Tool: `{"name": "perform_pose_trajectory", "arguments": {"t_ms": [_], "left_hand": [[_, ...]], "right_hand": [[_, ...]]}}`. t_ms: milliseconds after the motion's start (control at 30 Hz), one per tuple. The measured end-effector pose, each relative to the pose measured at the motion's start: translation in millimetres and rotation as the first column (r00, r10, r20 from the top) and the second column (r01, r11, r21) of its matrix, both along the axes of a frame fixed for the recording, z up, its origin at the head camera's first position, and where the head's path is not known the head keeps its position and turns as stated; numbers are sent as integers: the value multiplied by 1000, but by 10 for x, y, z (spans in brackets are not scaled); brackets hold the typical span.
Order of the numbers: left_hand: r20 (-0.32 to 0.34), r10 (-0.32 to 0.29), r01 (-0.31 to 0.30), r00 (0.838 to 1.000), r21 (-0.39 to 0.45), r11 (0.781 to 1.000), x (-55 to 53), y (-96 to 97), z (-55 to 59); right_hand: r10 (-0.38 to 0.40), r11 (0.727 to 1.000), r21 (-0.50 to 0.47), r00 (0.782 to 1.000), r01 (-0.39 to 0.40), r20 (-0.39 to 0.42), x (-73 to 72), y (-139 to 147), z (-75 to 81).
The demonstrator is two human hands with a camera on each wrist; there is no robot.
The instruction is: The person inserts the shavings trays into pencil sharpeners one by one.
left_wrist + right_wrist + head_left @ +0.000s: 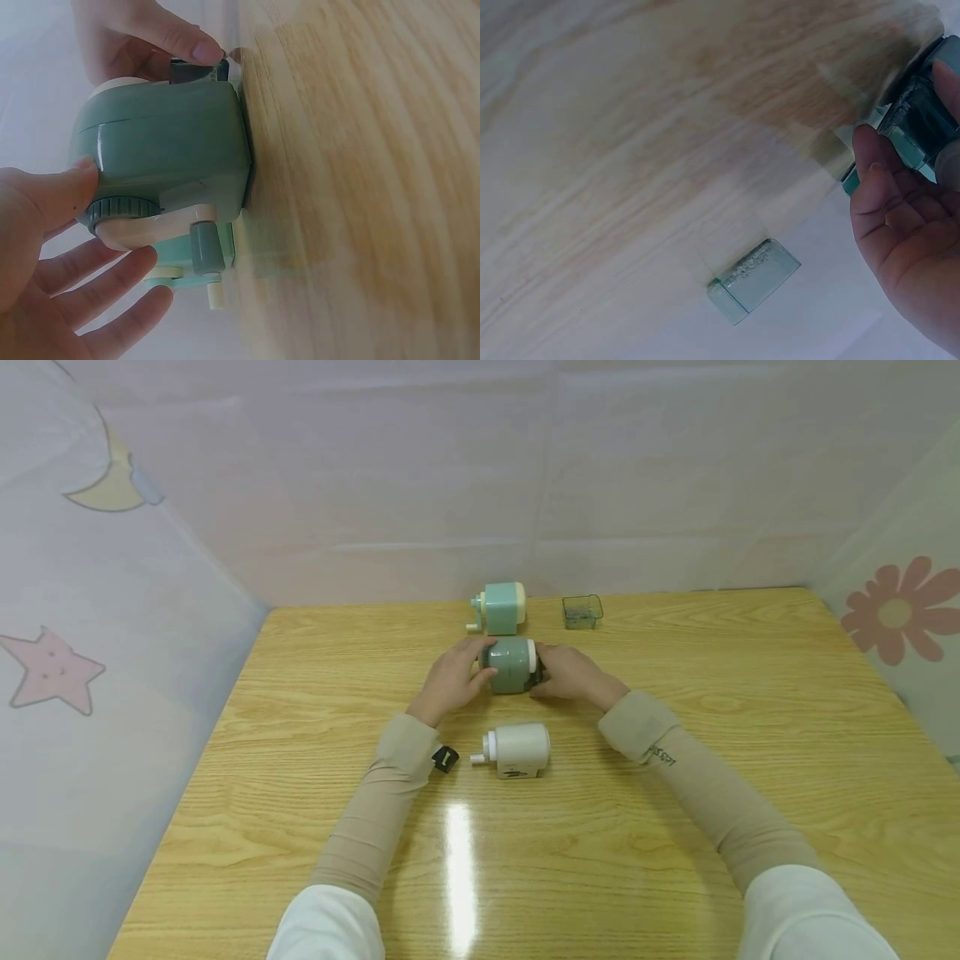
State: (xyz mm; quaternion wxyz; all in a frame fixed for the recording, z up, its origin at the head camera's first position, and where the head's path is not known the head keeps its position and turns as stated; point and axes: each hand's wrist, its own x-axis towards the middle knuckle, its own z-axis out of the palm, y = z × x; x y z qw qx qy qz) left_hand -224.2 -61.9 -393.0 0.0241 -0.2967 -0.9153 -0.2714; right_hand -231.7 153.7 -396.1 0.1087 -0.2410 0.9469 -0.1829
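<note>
The green sharpener (510, 668) stands on the table (262, 735), between your hands. Your left hand (450, 678) holds its crank end; your right hand (573, 675) pinches the dark drawer (196, 71) at the other end. Behind, near the turquoise sharpener (501, 608), one clear tray (729, 302) contains greyish bits.

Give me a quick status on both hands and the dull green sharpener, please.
Left hand holding dull green sharpener at its crank end. Right hand on dark drawer at opposite end. Nearest possible obstacle: teal sharpener, close behind.
</note>
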Motion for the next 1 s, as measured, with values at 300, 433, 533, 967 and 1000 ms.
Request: {"name": "perform_pose_trajectory", "arguments": {"t_ms": [300, 433, 533, 967, 1000], "left_hand": [[0, 3, -3, 1000, 1, 1000, -1, 4, -2], [3, 4, -4, 1000, 1, 1000, 2, 4, 1], [8, 4, -4, 1000, 0, 1000, 3, 6, 8], [25, 11, -11, 1000, -10, 1000, 12, 12, 33], [27, 12, -12, 1000, -11, 1000, 11, 12, 34]], "right_hand": [[-17, 999, -36, 999, 18, 30, -22, 10, -16], [-27, 998, -46, 998, 30, 59, -29, 9, -6], [-26, 998, -58, 997, 30, 73, -26, 8, 3], [-29, 989, -140, 991, 47, 132, -35, 22, 1], [-32, 988, -147, 989, 53, 143, -39, 26, -2]]}}
